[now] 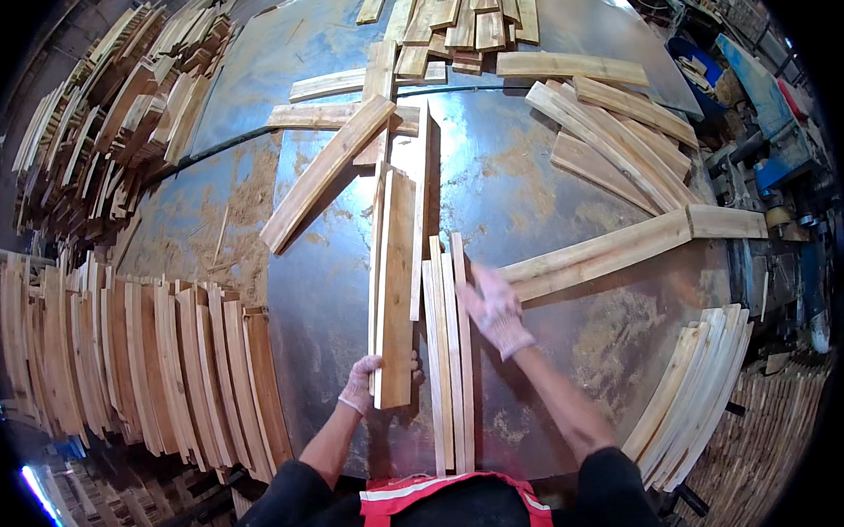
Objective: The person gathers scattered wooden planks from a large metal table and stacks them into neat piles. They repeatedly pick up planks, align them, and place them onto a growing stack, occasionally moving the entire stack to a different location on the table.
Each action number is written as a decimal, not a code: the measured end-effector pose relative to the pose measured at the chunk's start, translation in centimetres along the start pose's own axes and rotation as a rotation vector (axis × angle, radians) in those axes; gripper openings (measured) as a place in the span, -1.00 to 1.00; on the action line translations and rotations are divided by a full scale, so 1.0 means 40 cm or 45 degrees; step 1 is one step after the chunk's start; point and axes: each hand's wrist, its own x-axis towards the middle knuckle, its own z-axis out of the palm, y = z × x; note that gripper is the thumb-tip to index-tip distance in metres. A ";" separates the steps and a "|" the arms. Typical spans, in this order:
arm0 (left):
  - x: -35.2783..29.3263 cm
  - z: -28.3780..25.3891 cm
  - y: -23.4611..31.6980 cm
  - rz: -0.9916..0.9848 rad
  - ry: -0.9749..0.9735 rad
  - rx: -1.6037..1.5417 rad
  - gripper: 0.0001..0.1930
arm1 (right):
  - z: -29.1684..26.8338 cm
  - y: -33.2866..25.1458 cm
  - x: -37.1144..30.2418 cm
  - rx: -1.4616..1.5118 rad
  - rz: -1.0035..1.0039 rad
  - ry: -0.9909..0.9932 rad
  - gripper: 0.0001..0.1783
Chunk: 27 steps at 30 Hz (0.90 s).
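Observation:
My left hand (361,383), in a pale knitted glove, is wrapped around the near end of a wooden board (398,291) and a thinner strip along its left side. Its thumb side shows on the left, its fingertips on the right. Beside this board, several narrow wooden strips (443,359) stand on edge in a row, pointing toward my red apron. My right hand (497,309), also gloved and slightly blurred, is at the right side of that row with its fingers apart. Whether it touches the outermost strip I cannot tell. A tall thin strip (420,207) lies just beyond.
The metal table (588,337) is dusted with sawdust. A long board (596,257) reaches right, near several piled boards (625,145). Crossed boards (327,175) lie far left, and a stack (461,16) at the back. Boards line the left side (145,355) and right edge (689,398).

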 end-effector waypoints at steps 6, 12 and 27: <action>-0.033 -0.027 0.000 0.038 0.210 0.141 -0.15 | 0.142 -0.106 0.479 -0.411 0.604 -0.217 -0.39; -0.127 -0.083 -0.062 0.057 0.294 0.086 -0.20 | 0.222 0.019 0.514 0.100 0.171 0.259 -0.58; -0.167 0.005 -0.211 0.038 0.712 0.692 -0.35 | -0.026 0.002 -0.249 0.101 0.615 -0.031 -0.72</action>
